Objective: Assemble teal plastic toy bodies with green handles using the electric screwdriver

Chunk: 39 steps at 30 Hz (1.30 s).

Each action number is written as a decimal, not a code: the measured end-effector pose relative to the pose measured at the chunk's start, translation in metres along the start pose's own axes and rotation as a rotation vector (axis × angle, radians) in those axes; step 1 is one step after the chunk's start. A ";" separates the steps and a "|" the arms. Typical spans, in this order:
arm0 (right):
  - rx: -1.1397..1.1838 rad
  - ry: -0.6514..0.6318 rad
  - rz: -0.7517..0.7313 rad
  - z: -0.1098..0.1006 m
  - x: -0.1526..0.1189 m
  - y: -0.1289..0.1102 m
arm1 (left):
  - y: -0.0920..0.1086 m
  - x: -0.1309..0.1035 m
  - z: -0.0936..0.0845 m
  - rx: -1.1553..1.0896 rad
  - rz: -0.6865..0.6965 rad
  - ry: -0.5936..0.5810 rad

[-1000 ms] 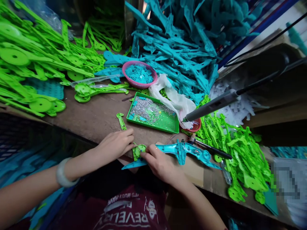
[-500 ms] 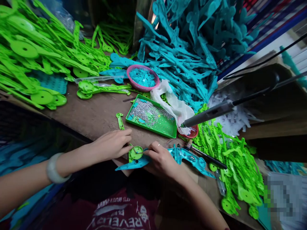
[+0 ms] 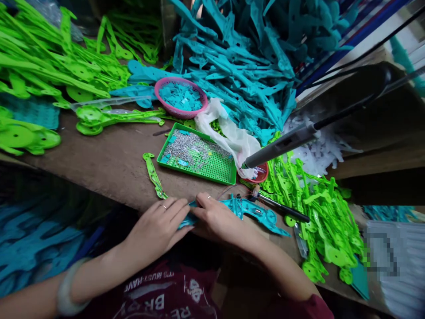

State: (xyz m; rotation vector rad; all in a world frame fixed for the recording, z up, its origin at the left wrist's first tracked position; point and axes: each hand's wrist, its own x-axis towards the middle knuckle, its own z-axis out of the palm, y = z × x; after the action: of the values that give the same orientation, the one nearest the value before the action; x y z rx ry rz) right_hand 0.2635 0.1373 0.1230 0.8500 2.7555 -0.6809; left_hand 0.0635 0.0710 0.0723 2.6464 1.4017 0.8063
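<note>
At the bench's near edge lies a long blue plastic part [image 3: 262, 210] with thin wires and small metal pieces on it. My left hand [image 3: 162, 226] is closed over its left end, the fingers side by side and the thumb below. My right hand [image 3: 215, 217] grips the part around its middle, close beside the left fingertips. A slim green plastic part [image 3: 153, 175] runs away from me, its lower end hidden behind my left hand. What sits under the fingers is covered.
A green tray [image 3: 195, 175] of small screws stands ahead, with a pink basket [image 3: 159, 95] of blue pieces behind. A pen-shaped electric screwdriver [image 3: 279, 148] hangs at right. Green parts [image 3: 332, 230] and blue parts [image 3: 226, 66] are heaped around; a black-handled tool [image 3: 285, 208] lies right.
My left hand has moved right and down onto the blue part, covering the green part's round end. My right hand stays on the blue part. The view has shifted slightly.
</note>
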 end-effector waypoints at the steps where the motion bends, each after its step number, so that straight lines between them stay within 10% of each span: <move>1: 0.028 -0.002 -0.015 0.000 -0.001 0.005 | 0.004 -0.002 0.003 -0.018 -0.011 -0.025; 8: 0.319 0.100 -0.126 0.000 -0.013 0.035 | 0.008 -0.002 0.008 0.031 0.005 -0.100; 22: -0.391 0.094 -0.163 0.013 -0.017 0.033 | 0.016 0.003 0.017 0.100 0.140 -0.049; 39: -0.259 0.268 -0.046 0.032 -0.055 0.054 | 0.021 0.029 0.020 0.212 0.232 -0.265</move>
State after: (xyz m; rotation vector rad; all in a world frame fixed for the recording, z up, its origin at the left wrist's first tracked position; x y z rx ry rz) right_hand 0.3402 0.1349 0.0912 0.8774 3.0170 -0.2195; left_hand 0.1021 0.0846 0.0730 2.9788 1.1890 0.3132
